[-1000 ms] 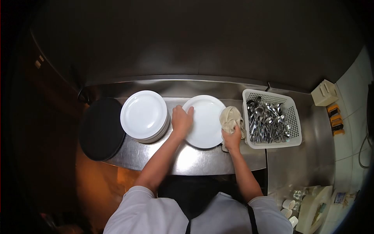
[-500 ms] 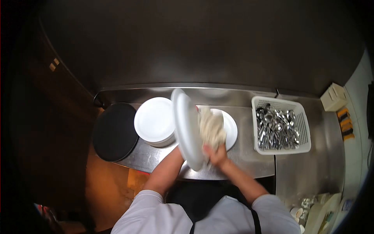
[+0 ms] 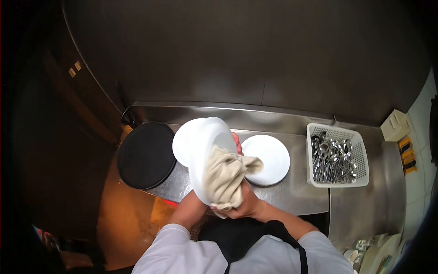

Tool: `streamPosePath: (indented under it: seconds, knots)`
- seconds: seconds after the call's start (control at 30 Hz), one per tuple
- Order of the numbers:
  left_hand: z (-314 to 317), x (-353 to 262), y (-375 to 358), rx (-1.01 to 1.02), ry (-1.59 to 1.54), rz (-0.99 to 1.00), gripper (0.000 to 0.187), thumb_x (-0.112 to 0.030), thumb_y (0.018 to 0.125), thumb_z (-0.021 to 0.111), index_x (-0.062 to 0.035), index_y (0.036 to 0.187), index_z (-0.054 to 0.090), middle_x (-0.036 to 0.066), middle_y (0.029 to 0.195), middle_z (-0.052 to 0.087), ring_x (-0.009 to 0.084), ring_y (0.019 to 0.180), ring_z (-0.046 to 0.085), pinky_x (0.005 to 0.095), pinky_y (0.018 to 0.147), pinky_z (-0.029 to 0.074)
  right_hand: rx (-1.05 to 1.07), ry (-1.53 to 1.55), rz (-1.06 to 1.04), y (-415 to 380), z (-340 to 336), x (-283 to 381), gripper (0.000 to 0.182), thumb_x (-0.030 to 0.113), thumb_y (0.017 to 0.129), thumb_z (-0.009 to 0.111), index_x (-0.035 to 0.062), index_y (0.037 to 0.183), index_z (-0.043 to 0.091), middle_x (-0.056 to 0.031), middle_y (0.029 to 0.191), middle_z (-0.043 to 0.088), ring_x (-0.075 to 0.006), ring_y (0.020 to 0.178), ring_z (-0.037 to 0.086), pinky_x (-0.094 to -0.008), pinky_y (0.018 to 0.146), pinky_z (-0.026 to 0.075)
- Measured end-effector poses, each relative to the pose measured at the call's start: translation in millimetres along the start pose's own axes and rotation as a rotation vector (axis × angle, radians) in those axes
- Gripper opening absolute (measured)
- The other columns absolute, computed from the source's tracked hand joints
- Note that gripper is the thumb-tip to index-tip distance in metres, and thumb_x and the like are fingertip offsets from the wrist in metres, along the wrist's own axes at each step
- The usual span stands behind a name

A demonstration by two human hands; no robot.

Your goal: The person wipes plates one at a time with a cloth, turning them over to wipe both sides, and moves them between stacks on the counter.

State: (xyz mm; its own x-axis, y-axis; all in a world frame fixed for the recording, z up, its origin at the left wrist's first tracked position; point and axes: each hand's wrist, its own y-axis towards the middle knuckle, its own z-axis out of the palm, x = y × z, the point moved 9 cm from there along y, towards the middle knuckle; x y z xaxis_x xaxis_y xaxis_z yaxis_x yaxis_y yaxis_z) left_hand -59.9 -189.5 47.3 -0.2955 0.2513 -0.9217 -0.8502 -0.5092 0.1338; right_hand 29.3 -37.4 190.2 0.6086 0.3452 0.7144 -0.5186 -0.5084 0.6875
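Plate (image 3: 205,146) tilted, cloth (image 3: 226,178) pressed on by right hand (image 3: 244,205)

A white round plate (image 3: 203,150) was held up off the steel counter, tilted steeply on edge with its face turned toward the person, its upper rim near the back and its lower rim close to the body. A beige cloth (image 3: 226,178), crumpled and folded, was pressed against the plate's lower right face, draping over its rim. The plate looked plain and glossy, without pattern, and the cloth covered part of its surface.
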Motion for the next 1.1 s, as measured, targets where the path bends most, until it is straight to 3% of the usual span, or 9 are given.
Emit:
streamPosePath:
  seconds: [0.1, 0.23, 0.43, 0.57, 0.73, 0.83, 0.9, 1.0, 1.1]
  knots:
    - [3, 9, -2, 0.007, 0.019, -0.010, 0.046, -0.043, 0.106, 0.043, -0.0016, 0.096, 0.062, 0.012, 0.075, 0.061, 0.0223, 0.072, 0.058, 0.0363, 0.070, 0.048, 0.157, -0.377, -0.158, 42, -5, 2, 0.071, 0.033, 0.065, 0.083, 0.0019, 0.125, 0.063, -0.0303, 0.137, 0.052, -0.0480, 0.131, 0.047, -0.0545, 0.115, 0.032]
    - [14, 26, 4, 0.000, 0.090, -0.003, 0.047, -0.043, 0.106, 0.043, -0.0019, 0.094, 0.061, 0.011, 0.073, 0.060, 0.0211, 0.070, 0.057, 0.0361, 0.068, 0.048, -0.022, -0.145, 0.342, 56, -40, -48, 0.037, 0.021, 0.083, 0.074, -0.0002, 0.112, 0.066, -0.0164, 0.113, 0.069, -0.0312, 0.110, 0.063, -0.0418, 0.097, 0.048]
    - [-5, -26, 73, -0.062, 0.533, 0.310, 0.048, -0.044, 0.106, 0.043, -0.0023, 0.091, 0.060, 0.010, 0.071, 0.059, 0.0194, 0.068, 0.056, 0.0358, 0.066, 0.047, 0.097, 0.109, 0.276, -35, -23, -42, 0.057, 0.028, 0.087, 0.071, 0.0003, 0.134, 0.053, -0.0179, 0.131, 0.058, -0.0306, 0.125, 0.054, -0.0418, 0.107, 0.041]
    - [47, -128, 78, 0.040, 0.897, 0.668, 0.053, -0.053, 0.098, 0.055, -0.0041, 0.078, 0.053, 0.017, 0.065, 0.058, 0.0357, 0.059, 0.060, 0.0442, 0.057, 0.046, -0.139, -0.121, 0.873, -11, -74, -48, 0.038, 0.022, 0.089, 0.076, -0.0013, 0.118, 0.065, -0.0100, 0.111, 0.069, -0.0196, 0.100, 0.065, -0.0313, 0.089, 0.053]
    - [117, -253, 61, 0.227, 0.769, 0.947, 0.041, -0.034, 0.089, 0.076, -0.0054, 0.109, 0.056, 0.015, 0.084, 0.069, 0.0310, 0.076, 0.071, 0.0421, 0.065, 0.056, -0.669, 0.194, 0.636, -5, -138, -91, 0.048, 0.015, 0.090, 0.076, -0.0016, 0.130, 0.057, -0.0110, 0.114, 0.068, -0.0199, 0.098, 0.067, -0.0321, 0.087, 0.055]
    - [79, -269, 51, 0.140, 0.069, 0.800, 0.064, -0.027, 0.092, 0.075, -0.0044, 0.139, 0.037, 0.013, 0.116, 0.066, 0.0231, 0.106, 0.067, 0.0357, 0.088, 0.056, -0.805, 0.475, 0.533, 2, -150, -90, 0.035, 0.012, 0.091, 0.075, 0.0022, 0.122, 0.062, -0.0052, 0.105, 0.068, -0.0139, 0.089, 0.066, -0.0278, 0.077, 0.055]
    - [60, -188, 39, 0.208, 0.059, 0.540, 0.069, -0.032, 0.096, 0.069, -0.0001, 0.144, 0.033, 0.016, 0.140, 0.048, 0.0230, 0.128, 0.052, 0.0344, 0.105, 0.043, -0.889, 0.591, 0.524, 6, -149, -90, 0.034, 0.011, 0.091, 0.075, 0.0025, 0.121, 0.062, -0.0045, 0.104, 0.068, -0.0134, 0.087, 0.066, -0.0276, 0.076, 0.055]
    - [66, -112, -6, 0.031, -0.326, 0.177, 0.054, -0.017, 0.096, 0.070, 0.0041, 0.139, 0.046, 0.013, 0.134, 0.057, 0.0205, 0.121, 0.056, 0.0345, 0.105, 0.043, -0.836, 0.550, 0.586, -3, -136, -109, 0.039, 0.011, 0.090, 0.076, 0.0011, 0.124, 0.061, -0.0068, 0.113, 0.068, -0.0147, 0.097, 0.066, -0.0286, 0.085, 0.054]
    - [52, -108, 3, 0.082, 0.004, 0.117, 0.042, -0.013, 0.095, 0.069, 0.0049, 0.130, 0.055, 0.010, 0.121, 0.066, 0.0182, 0.110, 0.062, 0.0311, 0.096, 0.049, -0.743, 0.523, 0.618, -7, -132, -117, 0.040, 0.008, 0.087, 0.078, 0.0011, 0.123, 0.062, -0.0068, 0.110, 0.069, -0.0156, 0.096, 0.067, -0.0293, 0.085, 0.055]
